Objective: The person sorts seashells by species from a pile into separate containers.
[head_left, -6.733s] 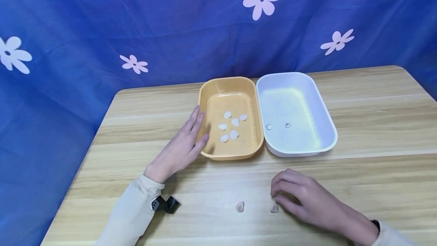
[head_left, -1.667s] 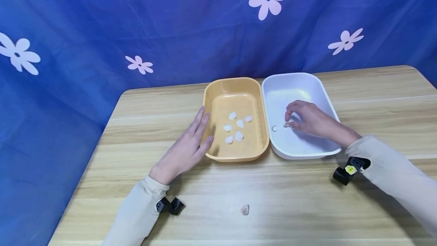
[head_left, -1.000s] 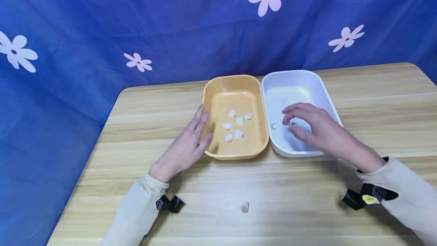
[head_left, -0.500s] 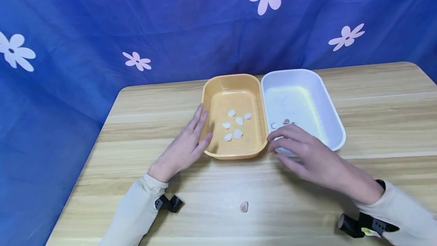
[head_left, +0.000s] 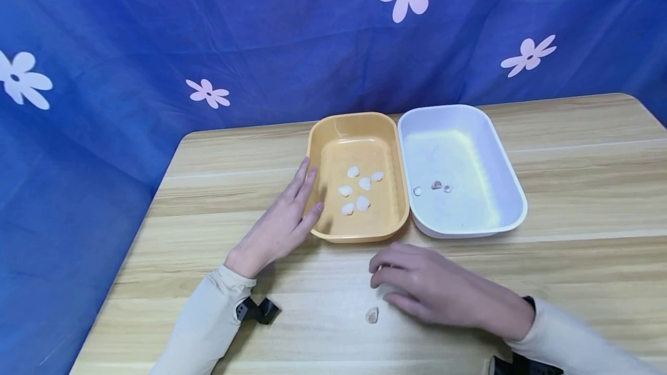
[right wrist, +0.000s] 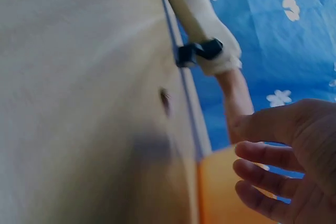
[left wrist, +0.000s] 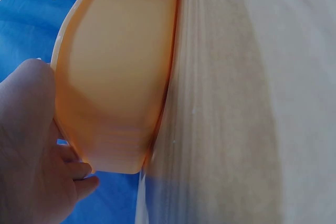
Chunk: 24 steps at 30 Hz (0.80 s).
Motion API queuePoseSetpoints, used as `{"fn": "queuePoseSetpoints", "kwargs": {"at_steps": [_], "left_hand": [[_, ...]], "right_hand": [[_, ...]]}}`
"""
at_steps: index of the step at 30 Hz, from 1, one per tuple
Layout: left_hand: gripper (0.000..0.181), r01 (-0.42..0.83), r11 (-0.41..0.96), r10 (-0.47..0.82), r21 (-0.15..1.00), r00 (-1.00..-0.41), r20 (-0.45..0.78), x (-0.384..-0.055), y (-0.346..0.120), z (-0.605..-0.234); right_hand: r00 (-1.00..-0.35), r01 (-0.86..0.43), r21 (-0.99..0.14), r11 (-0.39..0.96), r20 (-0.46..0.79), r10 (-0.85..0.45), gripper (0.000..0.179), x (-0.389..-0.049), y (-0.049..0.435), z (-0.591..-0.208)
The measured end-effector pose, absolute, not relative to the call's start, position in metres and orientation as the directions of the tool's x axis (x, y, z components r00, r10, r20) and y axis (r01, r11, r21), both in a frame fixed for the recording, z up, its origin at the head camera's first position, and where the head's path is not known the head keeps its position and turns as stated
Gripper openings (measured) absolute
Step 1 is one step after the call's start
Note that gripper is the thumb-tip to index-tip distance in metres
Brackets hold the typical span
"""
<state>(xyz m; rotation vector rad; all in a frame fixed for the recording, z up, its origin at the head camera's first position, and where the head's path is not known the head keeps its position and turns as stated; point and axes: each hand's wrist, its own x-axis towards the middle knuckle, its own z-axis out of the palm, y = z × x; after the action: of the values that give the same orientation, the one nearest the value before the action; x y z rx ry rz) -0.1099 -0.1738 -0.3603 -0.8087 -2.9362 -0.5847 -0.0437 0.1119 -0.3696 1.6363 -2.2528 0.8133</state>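
My left hand rests at the left rim of the orange tray, its fingers fairly straight. The left wrist view shows my thumb against the tray's rim. Several white seashells lie in that tray. My right hand hovers over the table, fingers slightly bent and holding nothing. Just left of its thumb, a brownish seashell lies on the wood; the same seashell shows small in the right wrist view. Three small seashells, including a brownish shell, lie in the white tray.
Both trays stand side by side towards the back of the wood-grain table. Behind it hangs a blue curtain with flower prints. A black wrist camera sits on the left forearm.
My right hand carried a shell from the table into the white tray and let it go. Since then it has moved down and left towards the last table shell. My left hand has stayed put.
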Motion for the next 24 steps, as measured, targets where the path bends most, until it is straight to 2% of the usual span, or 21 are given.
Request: {"fn": "queuePoseSetpoints", "kwargs": {"at_steps": [8,14,24], "left_hand": [[0.065,0.500,0.793,0.484,0.348,-0.864,0.138,-0.110,-0.174,-0.360],[0.065,0.505,0.789,0.487,0.350,-0.861,0.143,-0.110,-0.173,-0.360],[0.065,0.498,0.793,0.483,0.350,-0.865,0.134,-0.110,-0.174,-0.362]], "right_hand": [[-0.350,-0.919,-0.311,0.241,0.367,-0.862,0.017,-0.036,0.096,-0.383],[-0.339,-0.924,-0.294,0.245,0.335,-0.879,0.018,-0.032,0.094,-0.391],[-0.362,-0.917,-0.295,0.268,0.333,-0.871,0.010,-0.031,0.091,-0.395]]}}
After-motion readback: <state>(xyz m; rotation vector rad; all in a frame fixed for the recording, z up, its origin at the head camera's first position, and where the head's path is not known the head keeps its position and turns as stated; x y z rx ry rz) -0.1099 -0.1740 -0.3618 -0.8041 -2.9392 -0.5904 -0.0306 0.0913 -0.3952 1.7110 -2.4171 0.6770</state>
